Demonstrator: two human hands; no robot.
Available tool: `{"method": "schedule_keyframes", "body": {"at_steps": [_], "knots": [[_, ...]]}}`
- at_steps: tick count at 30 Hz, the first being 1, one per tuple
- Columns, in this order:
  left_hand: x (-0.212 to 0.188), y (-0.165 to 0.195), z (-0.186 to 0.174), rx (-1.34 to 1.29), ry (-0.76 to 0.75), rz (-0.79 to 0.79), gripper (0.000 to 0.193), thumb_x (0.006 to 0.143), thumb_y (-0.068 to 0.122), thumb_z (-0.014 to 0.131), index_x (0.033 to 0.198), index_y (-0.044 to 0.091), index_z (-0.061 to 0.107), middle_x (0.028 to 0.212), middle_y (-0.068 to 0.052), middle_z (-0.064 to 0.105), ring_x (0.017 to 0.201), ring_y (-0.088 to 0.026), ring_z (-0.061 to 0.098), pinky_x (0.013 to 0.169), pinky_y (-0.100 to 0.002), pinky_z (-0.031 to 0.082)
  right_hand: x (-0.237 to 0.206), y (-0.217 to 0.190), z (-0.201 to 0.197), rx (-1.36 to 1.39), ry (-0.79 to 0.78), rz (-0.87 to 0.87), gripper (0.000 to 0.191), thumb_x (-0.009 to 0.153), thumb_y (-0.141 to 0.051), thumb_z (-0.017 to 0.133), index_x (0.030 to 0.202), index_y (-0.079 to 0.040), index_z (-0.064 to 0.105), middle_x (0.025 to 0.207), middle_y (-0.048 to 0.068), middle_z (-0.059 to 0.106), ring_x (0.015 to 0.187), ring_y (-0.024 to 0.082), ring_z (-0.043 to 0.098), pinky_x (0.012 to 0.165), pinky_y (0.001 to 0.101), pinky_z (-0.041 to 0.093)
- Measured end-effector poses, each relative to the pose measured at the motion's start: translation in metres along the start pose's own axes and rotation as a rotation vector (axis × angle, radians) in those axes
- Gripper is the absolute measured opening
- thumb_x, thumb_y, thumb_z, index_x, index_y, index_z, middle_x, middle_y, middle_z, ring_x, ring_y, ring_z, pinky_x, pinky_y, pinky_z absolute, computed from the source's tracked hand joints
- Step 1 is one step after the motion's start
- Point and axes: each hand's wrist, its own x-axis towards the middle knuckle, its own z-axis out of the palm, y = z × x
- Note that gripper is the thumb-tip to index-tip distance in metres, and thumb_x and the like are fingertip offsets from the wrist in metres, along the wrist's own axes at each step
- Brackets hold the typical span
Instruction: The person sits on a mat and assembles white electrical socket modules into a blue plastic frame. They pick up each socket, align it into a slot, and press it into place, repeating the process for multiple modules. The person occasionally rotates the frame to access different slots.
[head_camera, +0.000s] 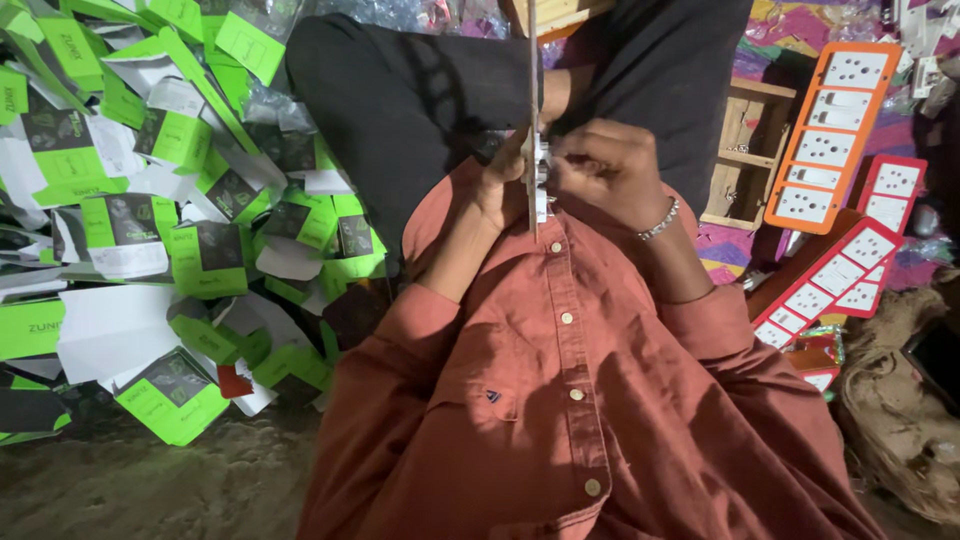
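Both hands meet at the middle of the view, just below 12 o'clock: the left hand (503, 185) and the right hand (608, 172) are closed, pinching a small white part (541, 175) against a thin upright blade (532, 90) between them. The part looks half-fitted, not yet freed. Green and white boxes (170, 230) heap at 9 o'clock; finished orange and red switch boards (835, 135) lie at 2 o'clock.

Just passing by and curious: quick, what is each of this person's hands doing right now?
Left hand: closed on a thin upright board, seen edge-on.
Right hand: fingers curled, pinching a small white part against the board.
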Motion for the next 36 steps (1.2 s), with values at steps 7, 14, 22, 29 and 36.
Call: {"method": "schedule_keyframes", "body": {"at_steps": [7,14,22,29,36], "knots": [[0.002,0.006,0.02,0.003,-0.049,0.0,0.076,0.079,0.01,0.089,0.143,0.009,0.049,0.102,0.0,0.063,0.091,-0.012,0.065,0.082,-0.026,0.054,-0.004,-0.002,0.007,-0.107,0.045,-0.106,0.012,0.089,-0.006,0.082,0.091,-0.001,0.071,0.083,0.009,0.066,0.069,0.022,0.063,0.063,0.0331,0.049],[0.002,0.009,0.03,0.006,-0.054,-0.012,0.075,0.08,0.011,0.089,0.14,0.008,0.046,0.1,0.0,0.06,0.089,-0.012,0.063,0.08,-0.026,0.053,-0.005,-0.005,0.007,-0.073,0.047,-0.111,0.013,0.088,-0.005,0.083,0.092,0.0,0.071,0.084,0.009,0.066,0.07,0.022,0.063,0.064,0.0338,0.049],[0.001,0.008,0.02,0.102,-0.037,-0.007,0.081,0.075,0.016,0.093,0.142,0.004,0.049,0.101,0.001,0.057,0.089,-0.01,0.059,0.08,-0.024,0.05,-0.011,0.0,0.014,0.106,0.076,0.042,0.01,0.089,-0.001,0.079,0.097,0.002,0.074,0.093,0.009,0.072,0.068,0.01,0.064,0.06,0.0234,0.049],[0.001,0.009,0.019,0.143,0.027,-0.021,0.087,0.075,0.022,0.095,0.147,0.004,0.049,0.104,0.003,0.059,0.095,-0.01,0.06,0.085,-0.025,0.05,-0.013,0.005,0.014,0.237,0.066,0.152,0.01,0.089,0.0,0.079,0.097,0.002,0.074,0.089,0.005,0.069,0.072,0.007,0.06,0.063,0.0212,0.045],[0.0,0.013,0.036,0.196,0.03,-0.037,0.085,0.072,0.026,0.097,0.141,0.008,0.05,0.105,0.003,0.059,0.098,-0.011,0.06,0.086,-0.026,0.051,-0.012,0.009,0.012,0.261,0.028,0.129,0.011,0.087,0.001,0.08,0.096,0.002,0.073,0.09,0.005,0.068,0.078,0.009,0.062,0.069,0.0228,0.048]]}}
